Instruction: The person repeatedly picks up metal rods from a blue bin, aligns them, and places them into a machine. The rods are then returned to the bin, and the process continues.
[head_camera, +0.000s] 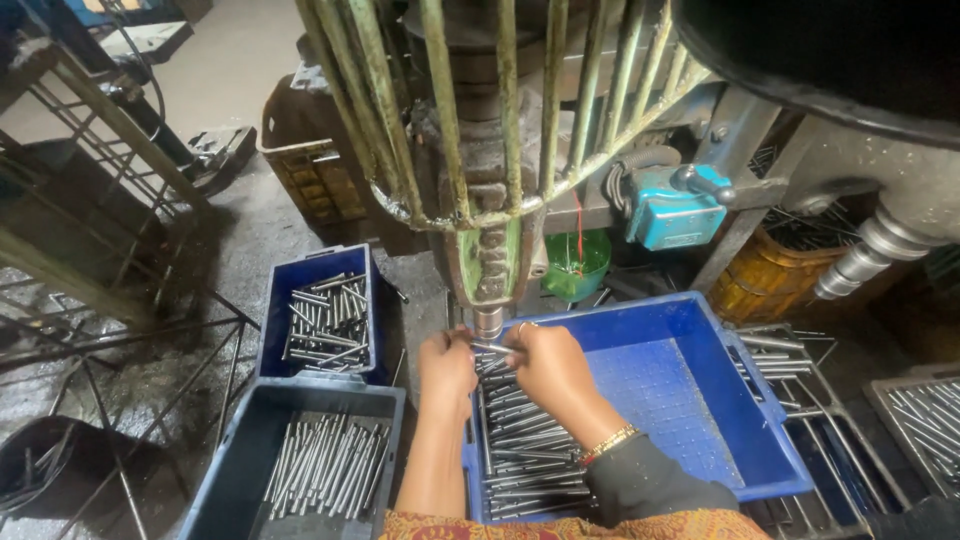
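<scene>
A press machine (500, 120) fills the twelve o'clock half of the view, its front closed off by a cage of worn greenish guard bars (450, 110), which keep fingers away from the moving column while leaving a gap at the bottom. Below that gap, at about six o'clock from the guard, the ram tip (488, 322) points down at the work spot.

At five o'clock lies a large blue tray (690, 400), set right under the ram so that stock is within reach; its left part is covered by a layer of steel rods (525, 450) lying mostly crosswise, its right part bare. At eight o'clock stands a grey bin (235, 450) with rods (325, 465) laid lengthwise, and at ten o'clock of it a smaller blue bin (290, 290) with another heap of rods (328, 322). A wire rack with more rods (780, 360) sits at three o'clock of the tray, and a green bucket (577, 262) at one o'clock of the ram.

The left hand (445, 365) and the right hand (548, 365) meet just below the ram tip, both closed with fingertips pinching one thin rod (492, 349) held level between them, seemingly to steady it at both ends. A bangle (608, 440) circles the right wrist.
</scene>
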